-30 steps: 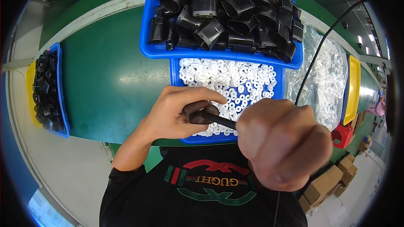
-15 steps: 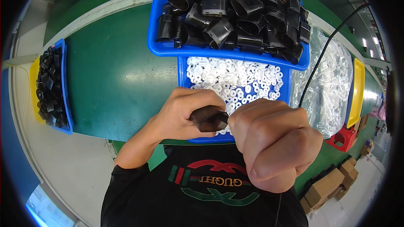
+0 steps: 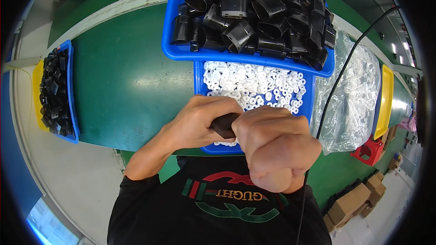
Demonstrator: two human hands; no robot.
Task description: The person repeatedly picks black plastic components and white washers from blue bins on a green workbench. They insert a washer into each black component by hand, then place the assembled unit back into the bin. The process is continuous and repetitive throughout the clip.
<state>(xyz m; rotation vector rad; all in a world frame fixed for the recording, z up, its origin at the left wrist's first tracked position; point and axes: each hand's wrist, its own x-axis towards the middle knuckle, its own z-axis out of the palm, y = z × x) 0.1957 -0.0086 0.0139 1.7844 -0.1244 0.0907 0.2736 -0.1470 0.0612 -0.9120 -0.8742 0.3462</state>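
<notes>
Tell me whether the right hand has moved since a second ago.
Yes. The right hand has closed leftward onto the left hand, now meeting it at the blue bin of white rings.

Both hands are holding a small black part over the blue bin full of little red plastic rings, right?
Not quite. The little plastic rings are white, not red, as the head view shows. The rest holds: the left hand and right hand hold a small black part over the blue bin.
</notes>
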